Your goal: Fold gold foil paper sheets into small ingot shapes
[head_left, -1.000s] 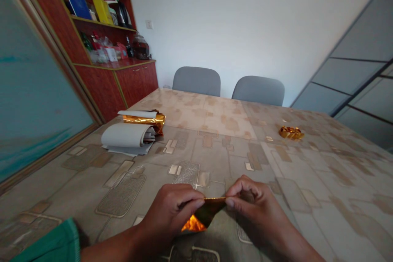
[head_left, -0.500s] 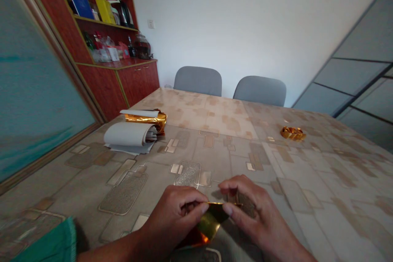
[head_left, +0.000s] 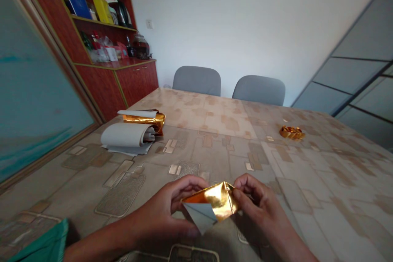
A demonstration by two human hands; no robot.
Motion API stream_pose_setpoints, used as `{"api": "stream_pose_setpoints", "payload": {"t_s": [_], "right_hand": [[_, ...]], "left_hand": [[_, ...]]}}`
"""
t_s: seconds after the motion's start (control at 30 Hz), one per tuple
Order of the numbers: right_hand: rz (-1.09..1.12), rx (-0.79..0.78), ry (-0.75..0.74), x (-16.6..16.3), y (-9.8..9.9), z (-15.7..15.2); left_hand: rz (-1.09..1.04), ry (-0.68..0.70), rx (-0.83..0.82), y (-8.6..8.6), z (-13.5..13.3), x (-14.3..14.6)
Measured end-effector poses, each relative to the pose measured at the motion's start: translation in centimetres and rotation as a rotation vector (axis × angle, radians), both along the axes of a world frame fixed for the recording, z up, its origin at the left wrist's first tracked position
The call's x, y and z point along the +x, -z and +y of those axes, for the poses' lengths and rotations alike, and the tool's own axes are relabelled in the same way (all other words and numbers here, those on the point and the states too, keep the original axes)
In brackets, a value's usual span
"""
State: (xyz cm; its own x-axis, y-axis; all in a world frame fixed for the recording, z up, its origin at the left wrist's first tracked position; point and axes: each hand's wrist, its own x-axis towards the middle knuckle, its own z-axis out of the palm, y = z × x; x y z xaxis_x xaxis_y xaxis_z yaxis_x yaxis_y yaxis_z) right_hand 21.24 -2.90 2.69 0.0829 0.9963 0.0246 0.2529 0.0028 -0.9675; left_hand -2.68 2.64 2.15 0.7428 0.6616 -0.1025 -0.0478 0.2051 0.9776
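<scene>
A piece of gold foil paper (head_left: pixel 225 201), partly folded, is held between my two hands above the near part of the table. Its pale uncoated back (head_left: pixel 201 214) shows as a pointed flap at the lower left. My right hand (head_left: pixel 260 204) pinches the paper's right corner between thumb and fingers. At the left end, my left hand (head_left: pixel 181 206) curls round the sheet, fingers behind it and thumb below the flap. Parts of the left fingers are hidden by the paper.
White-backed sheets (head_left: pixel 125 134) lie curled at the left, with folded gold foil sheets (head_left: pixel 143 119) behind them. A small folded gold foil piece (head_left: pixel 291 132) sits at the far right of the patterned tablecloth (head_left: pixel 199 151). Two grey chairs (head_left: pixel 196 80) stand beyond the far edge.
The foil paper has been raised and turned, so its shiny face and pale flap now show. My left hand has opened wider round it; my right hand has moved to its right corner.
</scene>
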Motion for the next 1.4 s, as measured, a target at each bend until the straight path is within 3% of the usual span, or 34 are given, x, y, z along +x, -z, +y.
{"api": "stream_pose_setpoints", "payload": {"t_s": [0.1, 0.23, 0.4, 0.53, 0.7, 0.87, 1.07, 1.23, 1.4], "right_hand": [[-0.120, 0.071, -0.057, -0.2, 0.3, -0.2], [-0.353, 0.310, -0.074, -0.2, 0.2, -0.5], [-0.558, 0.581, -0.188, -0.2, -0.6, -0.6], [-0.749, 0.599, -0.305, -0.3, -0.6, -0.9], [-0.908, 0.512, -0.454, -0.5, 0.0, -1.4], [-0.913, 0.397, -0.573, -0.6, 0.1, -1.5], [-0.871, 0.320, -0.591, -0.2, -0.2, -1.4], [-0.832, 0.257, -0.639, 0.1, -1.1, -1.3], [-0.769, 0.225, -0.692, 0.6, -1.4, -1.3]], "left_hand": [[0.097, -0.144, 0.180, -0.7, -0.4, 0.5], [0.230, -0.251, 0.519, -0.8, -0.5, 0.3], [0.160, -0.295, 0.938, 0.3, -0.2, 0.1], [0.232, -0.294, 1.251, 0.9, -0.3, 0.2], [0.387, -0.140, 1.439, 2.0, -0.8, 0.3], [0.406, -0.082, 1.503, 2.7, -1.0, 0.5], [0.433, 0.046, 1.456, 2.1, -1.1, 0.7], [0.488, 0.179, 1.359, 1.4, -1.7, 0.0], [0.488, 0.123, 1.108, 1.4, -2.1, -0.5]]}}
